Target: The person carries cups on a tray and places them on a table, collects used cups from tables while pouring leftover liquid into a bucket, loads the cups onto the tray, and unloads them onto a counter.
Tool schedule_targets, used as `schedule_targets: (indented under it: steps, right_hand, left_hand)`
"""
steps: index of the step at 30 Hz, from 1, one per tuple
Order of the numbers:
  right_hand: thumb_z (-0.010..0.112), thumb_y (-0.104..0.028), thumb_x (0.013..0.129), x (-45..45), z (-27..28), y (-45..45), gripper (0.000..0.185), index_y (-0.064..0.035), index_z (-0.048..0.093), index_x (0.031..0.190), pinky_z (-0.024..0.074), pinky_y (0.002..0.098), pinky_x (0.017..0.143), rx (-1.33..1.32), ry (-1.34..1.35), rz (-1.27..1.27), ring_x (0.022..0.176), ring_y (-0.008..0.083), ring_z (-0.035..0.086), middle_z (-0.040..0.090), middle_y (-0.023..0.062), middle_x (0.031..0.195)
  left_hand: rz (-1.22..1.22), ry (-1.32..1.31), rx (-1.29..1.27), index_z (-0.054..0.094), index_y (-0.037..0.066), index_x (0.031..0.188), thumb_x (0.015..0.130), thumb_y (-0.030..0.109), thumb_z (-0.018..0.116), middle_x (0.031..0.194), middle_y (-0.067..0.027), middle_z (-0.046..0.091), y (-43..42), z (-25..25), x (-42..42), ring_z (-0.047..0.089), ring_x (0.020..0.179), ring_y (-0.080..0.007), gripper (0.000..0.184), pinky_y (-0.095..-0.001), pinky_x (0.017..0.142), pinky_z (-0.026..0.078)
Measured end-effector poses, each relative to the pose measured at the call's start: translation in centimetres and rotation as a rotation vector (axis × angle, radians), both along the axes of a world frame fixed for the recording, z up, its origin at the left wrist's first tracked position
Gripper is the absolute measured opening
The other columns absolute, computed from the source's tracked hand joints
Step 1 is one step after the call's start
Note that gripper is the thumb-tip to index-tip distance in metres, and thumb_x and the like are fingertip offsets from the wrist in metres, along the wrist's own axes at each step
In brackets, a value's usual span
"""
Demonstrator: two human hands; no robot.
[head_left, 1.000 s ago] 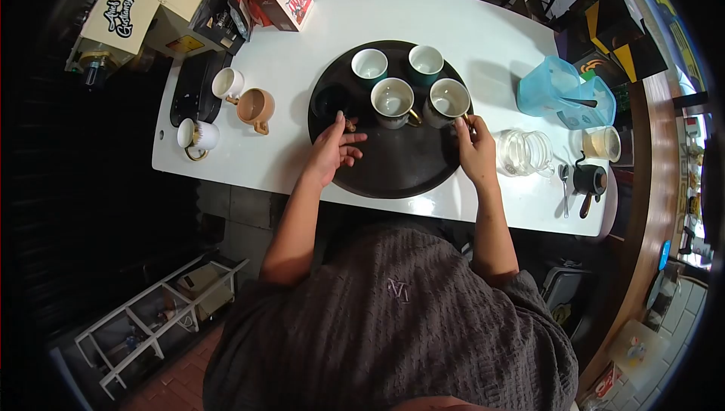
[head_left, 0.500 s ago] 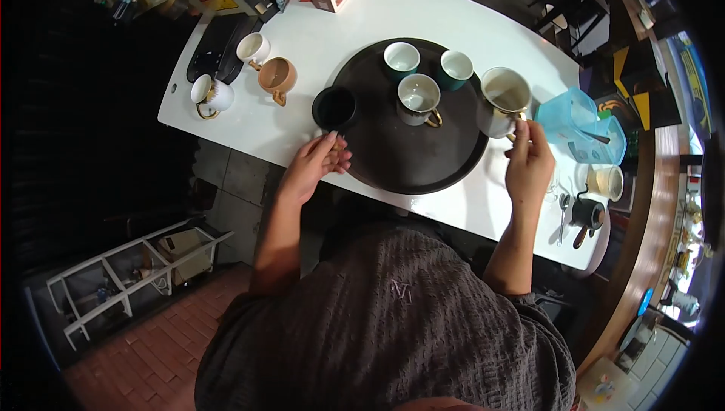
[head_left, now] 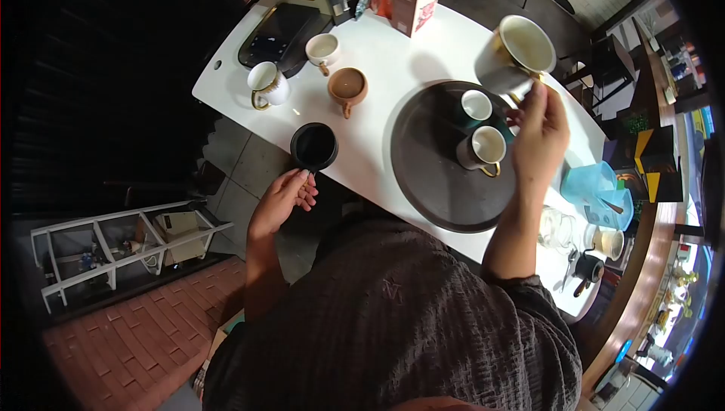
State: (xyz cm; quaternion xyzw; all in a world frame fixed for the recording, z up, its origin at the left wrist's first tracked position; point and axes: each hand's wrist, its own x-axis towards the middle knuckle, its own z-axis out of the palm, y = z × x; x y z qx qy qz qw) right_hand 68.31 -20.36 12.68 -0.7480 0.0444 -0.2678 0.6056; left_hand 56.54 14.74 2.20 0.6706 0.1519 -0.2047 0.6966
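My left hand (head_left: pixel 281 201) grips the handle of a black cup (head_left: pixel 314 146), held over the table's front edge. With its fingers round the gold handle, my right hand (head_left: pixel 540 124) holds a large white mug (head_left: pixel 521 50) up above the back right part of the dark round tray (head_left: pixel 438 177). On the tray stand a light mug with a gold handle (head_left: pixel 481 148) and a green cup with a white inside (head_left: pixel 476 106). Another green cup is mostly hidden behind my right hand.
A brown cup (head_left: pixel 348 88), a white cup (head_left: pixel 323 50) and a white-and-gold mug (head_left: pixel 269 86) stand left on the white table (head_left: pixel 362 131). Behind are a black scale (head_left: pixel 283 35) and a box (head_left: pixel 417 3). Blue containers (head_left: pixel 588 184) and a glass jug (head_left: pixel 556 227) are right.
Both hands have lifted cups: the black cup has moved left off the tray, and the large mug has risen off the tray's right side. The view has turned and shifted left.
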Motion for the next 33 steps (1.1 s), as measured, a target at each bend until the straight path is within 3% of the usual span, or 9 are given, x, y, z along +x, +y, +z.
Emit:
schedule_targets:
  steps: [7,9,17,33]
  right_hand:
    - [0.053,-0.028,0.098,8.3,-7.6,9.1,0.032,0.002,0.066,0.098,0.0521,0.0279,0.059,-0.029,0.205,0.123,0.064,0.0156,0.068,0.067,0.0109,0.072]
    - [0.051,-0.03,0.099,9.9,-9.6,10.5,0.035,0.0027,0.064,0.099,0.0517,0.0274,0.06,-0.027,0.289,0.186,0.064,0.0139,0.065,0.064,0.0075,0.076]
    - [0.053,-0.031,0.098,15.3,-15.8,14.0,0.035,0.0024,0.065,0.094,0.0512,0.0284,0.059,0.008,0.349,0.195,0.062,0.015,0.068,0.066,0.0102,0.073]
    - [0.053,-0.032,0.098,19.9,-18.0,16.5,0.036,0.0018,0.064,0.098,0.0535,0.0271,0.065,0.019,0.41,0.295,0.069,0.0146,0.068,0.066,0.008,0.082]
  left_hand:
    - [0.032,0.004,0.014,0.056,0.004,0.095,0.101,0.034,0.045,0.082,-0.0058,0.059,4.0,-4.7,4.3,0.059,0.068,-0.0119,0.032,-0.0242,0.062,0.049]
    - [0.023,0.016,0.0,0.056,0.004,0.095,0.101,0.034,0.045,0.082,-0.0058,0.059,4.9,-5.4,5.4,0.059,0.068,-0.012,0.032,-0.0243,0.061,0.049]
    - [0.015,0.048,-0.047,0.057,0.006,0.096,0.1,0.036,0.047,0.082,-0.0067,0.062,6.7,-7.2,8.6,0.061,0.07,-0.0136,0.032,-0.0262,0.063,0.05]
    - [0.012,0.085,-0.087,0.056,0.003,0.096,0.101,0.035,0.046,0.08,-0.0061,0.059,7.0,-6.7,11.8,0.059,0.066,-0.0128,0.034,-0.0265,0.063,0.05]
